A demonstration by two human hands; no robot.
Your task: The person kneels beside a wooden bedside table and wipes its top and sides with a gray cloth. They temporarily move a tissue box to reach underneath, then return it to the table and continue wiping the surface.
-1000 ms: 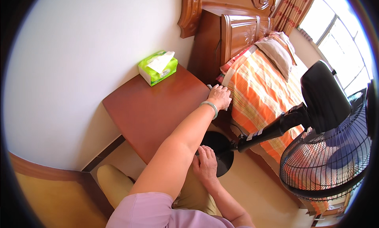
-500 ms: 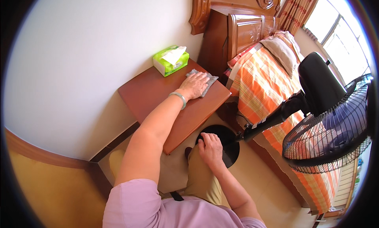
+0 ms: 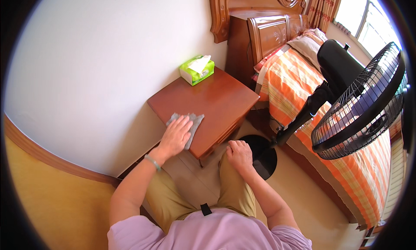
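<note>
My left hand (image 3: 175,135) lies with fingers stretched out, palm down on a grey cloth (image 3: 194,122). The cloth is slightly crumpled and spreads over the near left edge of a reddish-brown wooden bedside table (image 3: 225,100). A pale green bangle circles my left wrist. Over my right knee rests my right hand (image 3: 240,154), holding nothing, its fingers loosely bent and a little apart. Toward the back of the tabletop, by the wall, stands a green and white tissue pack (image 3: 197,71) with a white tissue sticking out.
A black standing fan (image 3: 355,102) rises at the right, its round base (image 3: 262,161) on the floor beside my right knee. Behind it is a bed with an orange plaid cover (image 3: 294,89) and carved wooden headboard (image 3: 277,31). A white wall (image 3: 104,76) borders the table's left.
My left hand has drawn the cloth from the table's far right part to its near left edge. The view has shifted somewhat. My right hand stays on the knee.
</note>
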